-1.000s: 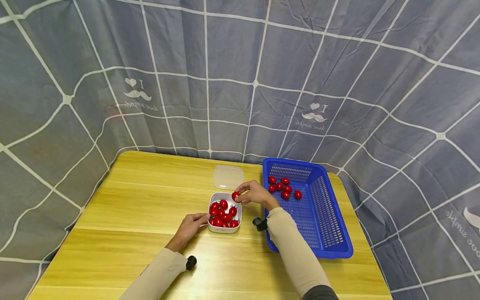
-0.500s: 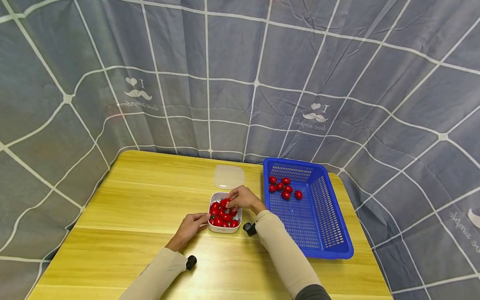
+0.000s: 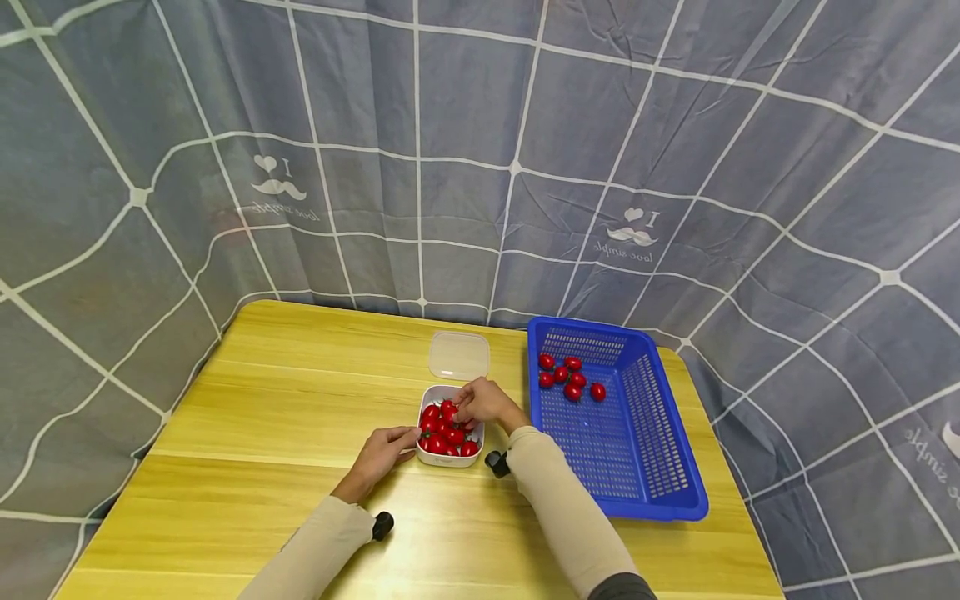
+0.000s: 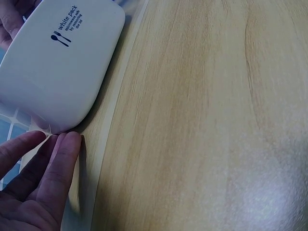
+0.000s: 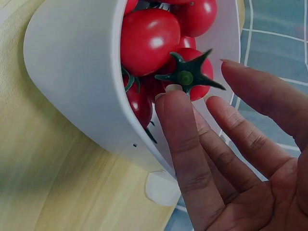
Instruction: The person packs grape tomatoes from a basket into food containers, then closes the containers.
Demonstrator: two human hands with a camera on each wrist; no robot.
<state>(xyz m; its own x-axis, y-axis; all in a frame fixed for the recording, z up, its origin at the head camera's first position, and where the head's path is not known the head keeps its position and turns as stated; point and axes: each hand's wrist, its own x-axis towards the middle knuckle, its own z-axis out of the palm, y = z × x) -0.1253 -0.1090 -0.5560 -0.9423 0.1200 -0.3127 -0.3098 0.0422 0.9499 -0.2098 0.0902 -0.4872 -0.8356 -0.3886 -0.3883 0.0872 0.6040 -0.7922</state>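
A white square container (image 3: pixel 450 460) holds several cherry tomatoes (image 3: pixel 437 445) with green stems. My left hand (image 3: pixel 381 458) rests against its left side; in the left wrist view the fingertips (image 4: pixel 72 139) touch a lower corner of the container, fingers fairly straight. Over the container's right part is my right hand (image 3: pixel 483 402). In the right wrist view its fingers stand spread around a tomato (image 5: pixel 204 72) with a star-shaped green stem; one fingertip is by the stem, and a gap shows between the thumb and the fruit. The hand hides part of the container in the head view.
A clear lid (image 3: pixel 459 356) lies on the wooden table (image 3: pixel 300 375) just behind the container. To the right stands a blue slotted basket (image 3: pixel 652 507) with several tomatoes (image 3: pixel 572 392) at its back left. A grey checked curtain (image 3: pixel 465 200) surrounds the table's back.
My right hand has moved left and down into the container, carrying a tomato there, and its fingers have loosened from it. My left hand has stayed at the container's side.
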